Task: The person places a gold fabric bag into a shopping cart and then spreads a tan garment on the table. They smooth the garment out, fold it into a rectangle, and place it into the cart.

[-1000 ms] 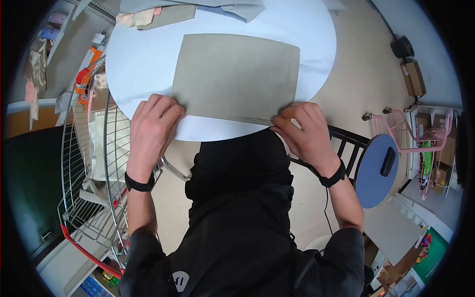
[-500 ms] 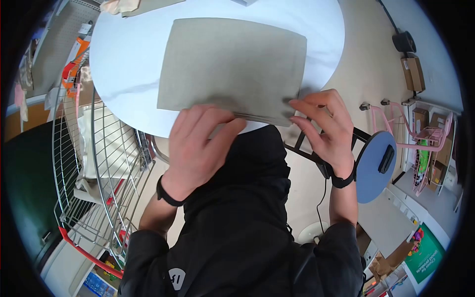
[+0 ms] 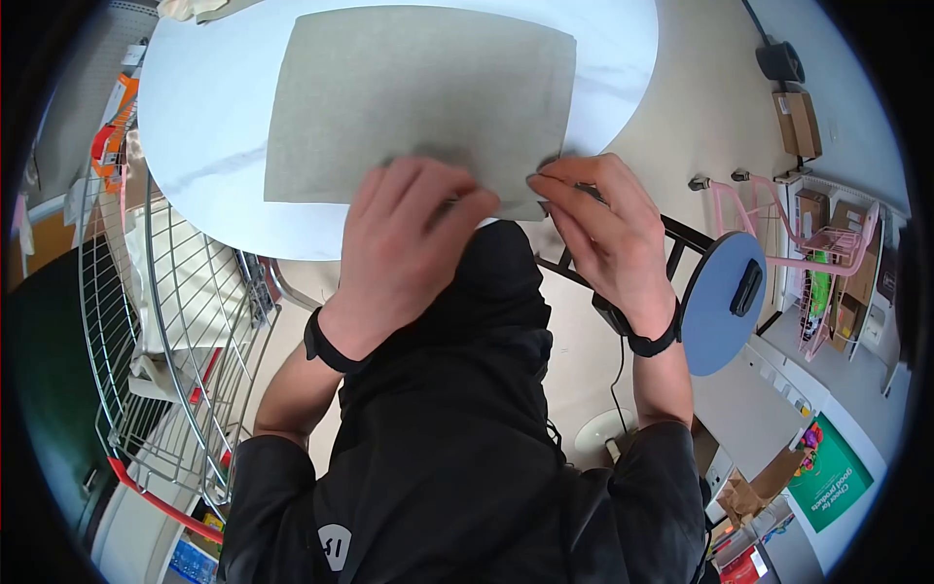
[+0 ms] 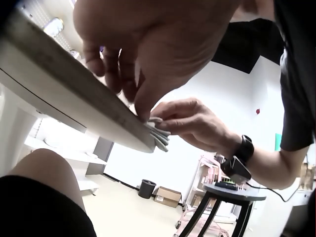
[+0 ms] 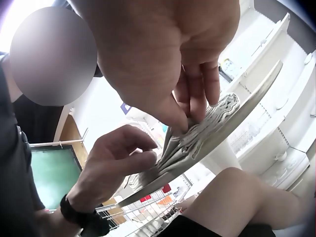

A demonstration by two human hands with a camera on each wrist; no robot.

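A folded grey-green cloth (image 3: 418, 97) lies flat on a white round table (image 3: 209, 185), near its front edge. In the right wrist view its edge (image 5: 224, 106) shows several stacked layers. My left hand (image 3: 399, 243) is at the cloth's near edge, fingers curled over the top with the thumb low against the layers. My right hand (image 3: 613, 229) pinches the near right corner between thumb and fingers. Both hands stand close together in the left wrist view, where layer ends (image 4: 159, 134) stick out past the table rim between them. The left fingertips are partly hidden in the head view.
A wire shopping cart (image 3: 185, 321) with pale fabric stands left of the table. To the right are a blue round stool (image 3: 720, 311) with a black object on top and a pink cart (image 3: 827, 253). More fabric (image 3: 190, 8) lies at the table's far left.
My left hand has moved right from the near left corner along the front edge toward my right hand. The right hand shifted at its corner. The head view has moved closer over the cloth.
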